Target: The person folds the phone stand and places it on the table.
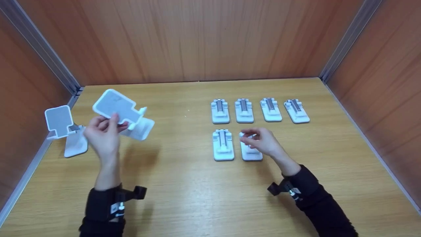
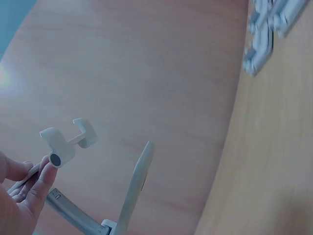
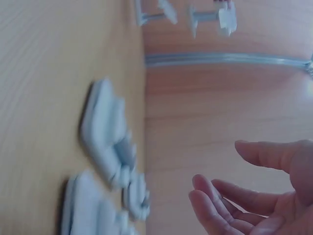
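My left hand point(image 1: 106, 136) holds an unfolded white phone stand point(image 1: 115, 103) in the air at the left, thumb on its grey back plate and fingers behind. Its base point(image 2: 134, 188) and hooked lip point(image 2: 61, 144) show in the left wrist view. Over a folded phone stand point(image 1: 252, 155) in the front row hovers my right hand point(image 1: 261, 141), covering that stand's upper part. In the right wrist view the thumb and fingers of the right hand point(image 3: 244, 205) are apart with nothing between them. Another unfolded phone stand point(image 1: 59, 121) stands at the far left.
Just left of the right hand lies another folded stand point(image 1: 223, 148). Behind it, several folded stands point(image 1: 244, 112) lie in a back row. Wood-grain panels enclose the table point(image 1: 184, 184) at the back point(image 1: 197, 39), left and right.
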Motion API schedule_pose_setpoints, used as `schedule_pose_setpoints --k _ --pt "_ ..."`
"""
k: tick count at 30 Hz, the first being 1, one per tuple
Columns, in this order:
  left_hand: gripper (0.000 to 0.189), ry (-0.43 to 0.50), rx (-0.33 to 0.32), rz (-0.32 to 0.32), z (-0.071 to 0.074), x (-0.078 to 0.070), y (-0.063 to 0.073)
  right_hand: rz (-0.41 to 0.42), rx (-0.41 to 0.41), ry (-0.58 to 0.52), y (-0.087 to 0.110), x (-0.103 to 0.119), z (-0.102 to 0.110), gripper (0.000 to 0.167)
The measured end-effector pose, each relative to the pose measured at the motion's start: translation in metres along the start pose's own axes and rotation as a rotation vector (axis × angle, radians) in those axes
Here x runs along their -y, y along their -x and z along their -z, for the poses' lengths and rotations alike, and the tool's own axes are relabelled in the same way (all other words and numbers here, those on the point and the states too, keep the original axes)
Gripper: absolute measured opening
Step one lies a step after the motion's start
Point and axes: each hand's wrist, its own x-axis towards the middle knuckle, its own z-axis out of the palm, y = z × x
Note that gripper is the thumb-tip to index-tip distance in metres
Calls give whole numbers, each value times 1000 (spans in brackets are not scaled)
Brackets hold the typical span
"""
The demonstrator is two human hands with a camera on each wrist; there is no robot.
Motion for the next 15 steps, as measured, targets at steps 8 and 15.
schedule_pose_setpoints --k 8,15 --pt "7 49 279 -87 -60 6 40 101 92 -151 -10 26 -25 41" --pt "8 33 478 -28 -92 18 71 85 157 -299 -22 35 -40 41"
